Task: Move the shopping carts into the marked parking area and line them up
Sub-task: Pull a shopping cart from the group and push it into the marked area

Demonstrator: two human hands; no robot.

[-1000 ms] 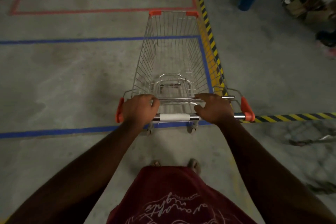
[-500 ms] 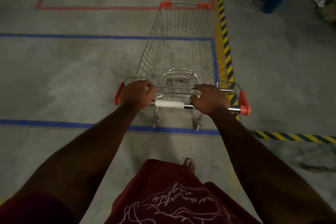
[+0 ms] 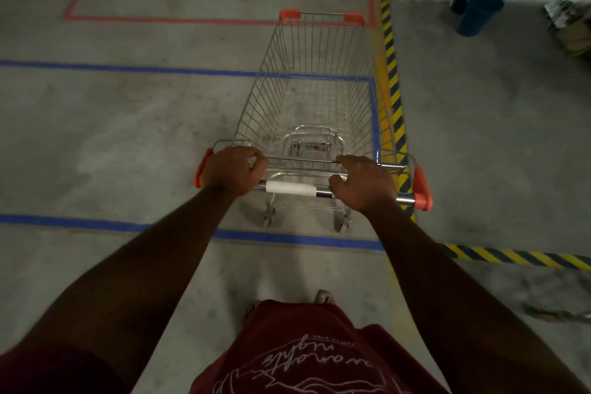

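Wire shopping cart [image 3: 315, 96]: standing inside blue floor outline [image 3: 96, 225]; left hand [image 3: 235, 171] and right hand [image 3: 364, 184] each gripping handlebar [image 3: 291, 188], fingers curled round.

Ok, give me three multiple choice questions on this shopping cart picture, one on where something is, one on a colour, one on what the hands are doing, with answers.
1. Where do the shopping cart's rear wheels stand?
A. inside the blue floor line
B. outside it, nearer the person
C. on the yellow-black hazard stripe

2. What colour are the cart's corner caps?
A. blue
B. orange-red
C. green

3. What are the hands doing?
A. both hang free
B. only one holds the handle
C. left hand and right hand both grip the handle bar

Answers: 1 A, the wheels sit just beyond the near blue line. 2 B, the caps at the handle ends and front corners are orange-red. 3 C, both hands' fingers curl round the bar.
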